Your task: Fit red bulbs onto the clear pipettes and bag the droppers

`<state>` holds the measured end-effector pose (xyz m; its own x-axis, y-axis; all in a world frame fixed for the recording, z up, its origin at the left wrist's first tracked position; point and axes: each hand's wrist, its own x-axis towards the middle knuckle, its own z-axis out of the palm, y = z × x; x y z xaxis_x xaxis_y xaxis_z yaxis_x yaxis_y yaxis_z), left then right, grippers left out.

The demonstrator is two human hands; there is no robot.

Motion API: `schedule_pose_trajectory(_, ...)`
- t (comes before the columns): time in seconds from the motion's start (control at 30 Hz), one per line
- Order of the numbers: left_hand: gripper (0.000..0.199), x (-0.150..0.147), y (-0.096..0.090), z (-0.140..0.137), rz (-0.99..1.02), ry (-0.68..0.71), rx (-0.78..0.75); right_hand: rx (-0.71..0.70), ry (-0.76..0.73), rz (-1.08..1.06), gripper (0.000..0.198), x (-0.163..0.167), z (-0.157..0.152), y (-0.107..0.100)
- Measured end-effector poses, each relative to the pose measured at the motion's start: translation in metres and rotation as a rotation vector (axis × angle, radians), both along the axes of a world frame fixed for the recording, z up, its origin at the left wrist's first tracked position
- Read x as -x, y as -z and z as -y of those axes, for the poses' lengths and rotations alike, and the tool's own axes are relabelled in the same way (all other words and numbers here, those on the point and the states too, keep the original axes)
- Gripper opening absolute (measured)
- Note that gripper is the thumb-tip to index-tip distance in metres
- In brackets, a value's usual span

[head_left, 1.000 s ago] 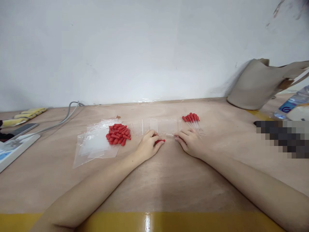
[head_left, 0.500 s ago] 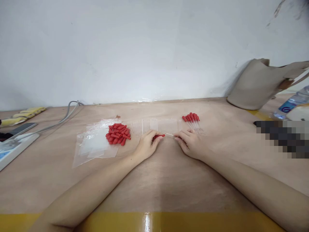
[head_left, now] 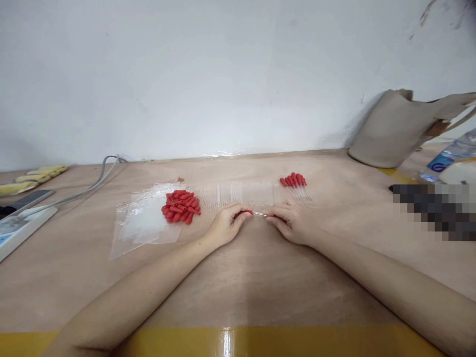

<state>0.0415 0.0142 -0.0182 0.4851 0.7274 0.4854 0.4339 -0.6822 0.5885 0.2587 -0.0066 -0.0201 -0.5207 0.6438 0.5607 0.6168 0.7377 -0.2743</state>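
Note:
My left hand pinches a red rubber dropper bulb, mostly hidden by the fingers. Between finger and thumb, my right hand grips a thin clear glass tube. The tube's left end meets the mouth of the bulb; how deep it sits I cannot tell. Behind the hands lies a row of clear glass tubes. To the left is a pile of red rubber bulbs. Several droppers, each a tube with a red bulb on it, lie beyond my right hand.
Clear plastic bags lie beside and partly under the bulb pile. A grey cable runs to a white power strip at the left, near a phone. At the right stand a beige bag and a water bottle.
The glass tube and the red bulb have come together, where a small gap showed before. Less of the bulb sticks out of my left fingers, and my right hand is slightly further left.

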Motion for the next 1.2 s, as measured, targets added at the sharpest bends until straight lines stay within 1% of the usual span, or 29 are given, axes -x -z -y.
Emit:
schedule_pose_trajectory(0.17, 0.018, 0.0027, -0.0023, 0.002, -0.04, 0.112, 0.031, 0.068, -0.05, 0.029, 0.025, -0.0051, -0.004, -0.0021)
schedule_pose_trajectory(0.27, 0.019, 0.0036, -0.0027, 0.0031, -0.086, 0.142, 0.03, 0.066, -0.066, 0.068, 0.026, -0.0084, -0.0061, -0.0012)
schedule_pose_trajectory(0.33, 0.02, 0.0035, -0.0029, 0.0034, -0.115, 0.146, 0.014, 0.033, -0.057, 0.111, 0.025, -0.0094, -0.0064, -0.0005)
schedule_pose_trajectory(0.4, 0.021, 0.0031, -0.0032, 0.0037, -0.129, 0.136, 0.001, -0.031, -0.022, 0.146, 0.025, -0.0094, -0.0056, 0.0005)
schedule_pose_trajectory(0.5, 0.023, 0.0026, -0.0035, 0.0042, -0.151, 0.11, -0.025, -0.144, 0.026, 0.165, 0.024, -0.0082, -0.0033, 0.0026)
schedule_pose_trajectory(0.57, 0.023, 0.0026, -0.0037, 0.0041, -0.159, 0.101, -0.047, -0.18, 0.04, 0.166, 0.024, -0.0073, -0.0024, 0.0039)
schedule_pose_trajectory(0.63, 0.022, 0.0027, -0.0036, 0.0033, -0.149, 0.099, -0.057, -0.163, 0.045, 0.161, 0.025, -0.0069, -0.0029, 0.0046)
schedule_pose_trajectory(0.7, 0.02, 0.003, -0.0034, 0.0018, -0.118, 0.098, -0.046, -0.118, 0.033, 0.138, 0.026, -0.007, -0.0044, 0.0044)
schedule_pose_trajectory(0.77, 0.019, 0.0033, -0.0031, 0.0003, -0.075, 0.098, -0.023, -0.06, 0.019, 0.077, 0.026, -0.0076, -0.0058, 0.0035)
schedule_pose_trajectory(0.87, 0.018, 0.0033, -0.0031, -0.0011, -0.025, 0.088, 0.009, 0.033, 0.037, -0.031, 0.024, -0.0089, -0.0059, 0.001)
schedule_pose_trajectory(0.93, 0.018, 0.0028, -0.0034, -0.0012, -0.016, 0.083, 0.028, 0.075, 0.027, -0.047, 0.021, -0.0091, -0.0049, -0.0007)
schedule_pose_trajectory(1.0, 0.017, 0.0022, -0.0038, -0.0006, -0.023, 0.084, 0.045, 0.093, -0.006, -0.044, 0.02, -0.0081, -0.0038, -0.0017)
schedule_pose_trajectory(1.1, 0.018, 0.0016, -0.0043, 0.0007, -0.039, 0.07, 0.054, 0.102, -0.017, -0.06, 0.019, -0.0052, -0.0029, -0.0015)
schedule_pose_trajectory(1.2, 0.018, 0.0021, -0.0046, 0.0019, -0.044, 0.058, 0.046, 0.078, -0.023, -0.052, 0.02, -0.0027, -0.0031, 0.0001)
